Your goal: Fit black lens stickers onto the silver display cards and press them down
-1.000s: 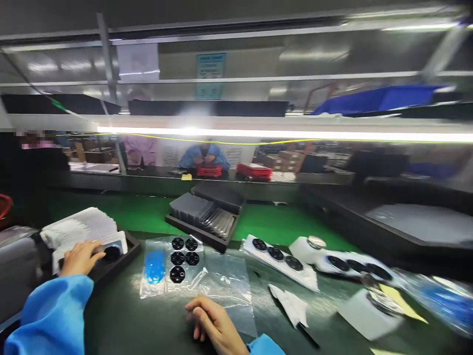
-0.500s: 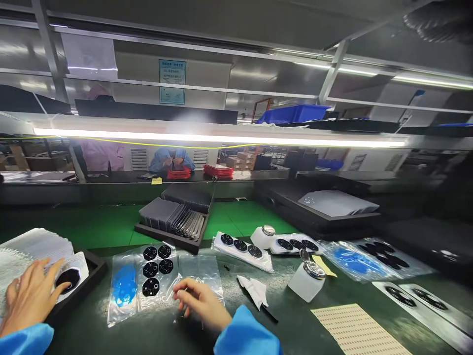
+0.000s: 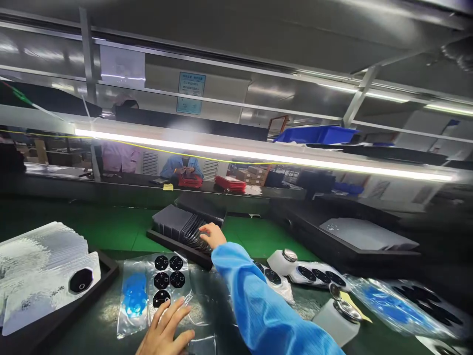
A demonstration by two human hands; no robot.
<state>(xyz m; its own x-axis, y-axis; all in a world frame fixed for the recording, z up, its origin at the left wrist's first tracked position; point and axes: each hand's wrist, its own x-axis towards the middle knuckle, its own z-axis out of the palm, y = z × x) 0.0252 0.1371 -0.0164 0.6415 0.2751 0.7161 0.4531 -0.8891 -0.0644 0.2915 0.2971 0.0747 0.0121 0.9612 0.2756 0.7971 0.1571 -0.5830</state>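
Observation:
My left hand (image 3: 166, 329) is low in the middle with its fingers spread, over the lower edge of a clear plastic sheet bearing several round black stickers (image 3: 161, 280). Nothing shows in its grip. Farther up, my right hand (image 3: 213, 235) reaches to a row of dark flat panels (image 3: 192, 231) in a black tray (image 3: 177, 244). Its fingers are bent and somewhat apart at the right end of the row. Whether the fingertips touch a panel is hard to see. The blue right sleeve covers part of the bench.
At left, a fanned stack of pale panels (image 3: 40, 276) lies in another dark tray (image 3: 107, 266). Blue film pieces (image 3: 134, 296) lie beside the stickers. Metal-topped white bottles (image 3: 283, 261) stand at right, near bagged stickers (image 3: 320, 275). Grey sheets (image 3: 365, 234) rest on a black box.
My right hand has moved up and away to the dark panels. My left hand has left the pale stack and moved right to the plastic sheet. The camera view has shifted and tilted.

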